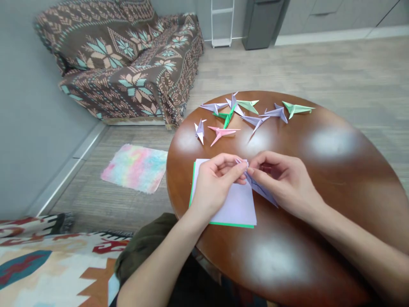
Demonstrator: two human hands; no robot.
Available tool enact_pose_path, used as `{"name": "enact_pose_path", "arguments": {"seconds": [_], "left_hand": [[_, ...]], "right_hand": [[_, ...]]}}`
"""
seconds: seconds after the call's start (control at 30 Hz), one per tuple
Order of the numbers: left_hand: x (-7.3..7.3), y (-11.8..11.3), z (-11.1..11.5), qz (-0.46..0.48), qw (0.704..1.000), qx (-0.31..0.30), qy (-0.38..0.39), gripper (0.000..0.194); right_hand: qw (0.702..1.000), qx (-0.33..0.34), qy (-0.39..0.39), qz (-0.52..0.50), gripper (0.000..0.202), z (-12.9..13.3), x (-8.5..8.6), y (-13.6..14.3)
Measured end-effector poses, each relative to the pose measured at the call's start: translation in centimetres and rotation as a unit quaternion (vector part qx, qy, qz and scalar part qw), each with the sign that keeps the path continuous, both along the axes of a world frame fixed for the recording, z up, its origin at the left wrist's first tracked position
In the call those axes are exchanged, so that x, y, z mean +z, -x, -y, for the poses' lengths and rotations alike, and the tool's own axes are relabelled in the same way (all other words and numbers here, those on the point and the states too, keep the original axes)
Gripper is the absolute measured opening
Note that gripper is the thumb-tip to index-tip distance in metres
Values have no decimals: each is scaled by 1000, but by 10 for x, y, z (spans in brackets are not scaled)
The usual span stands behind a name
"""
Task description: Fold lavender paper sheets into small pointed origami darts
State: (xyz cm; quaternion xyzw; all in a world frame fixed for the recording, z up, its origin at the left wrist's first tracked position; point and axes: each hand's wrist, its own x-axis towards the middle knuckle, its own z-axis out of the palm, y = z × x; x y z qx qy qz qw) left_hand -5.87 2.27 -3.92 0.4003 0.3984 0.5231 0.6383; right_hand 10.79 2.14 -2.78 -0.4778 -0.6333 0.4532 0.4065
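A partly folded lavender origami paper (262, 190) is held between my two hands, its long point slanting down to the right. My left hand (220, 175) pinches its upper end with thumb and fingers. My right hand (281, 177) grips it just beside that, thumb and forefinger pressed on the paper. Under my left hand lies a stack of square paper sheets (234, 209), lavender on top with a green edge showing below. The fingers hide most of the fold itself.
Several folded paper cranes lie at the far side of the round wooden table (319, 183), among them a pink crane (220, 133), a green crane (225, 116) and a pale green crane (297, 109). A patterned sofa (137, 81) and a pastel rug (136, 167) are beyond on the left.
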Motion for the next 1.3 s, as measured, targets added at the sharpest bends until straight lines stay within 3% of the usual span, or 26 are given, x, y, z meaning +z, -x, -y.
{"name": "enact_pose_path", "arguments": {"seconds": [0.33,0.6,0.9,1.13,1.3], "left_hand": [[1,-3,1,-24,999,14,17,16],[-7,2,-3,17,994,104,-36,14],[5,3,-1,-84,996,3,-31,25],[2,3,-1,-89,992,78,-42,25],[-5,6,-4,-85,993,71,-42,26]], "right_hand": [[1000,-3,-22,22,9,0,-2,0],[999,-2,-5,42,13,0,0,1],[999,3,28,27,7,-1,-2,0],[999,11,32,35,10,-1,0,0],[998,15,48,29,9,-2,0,1]]}}
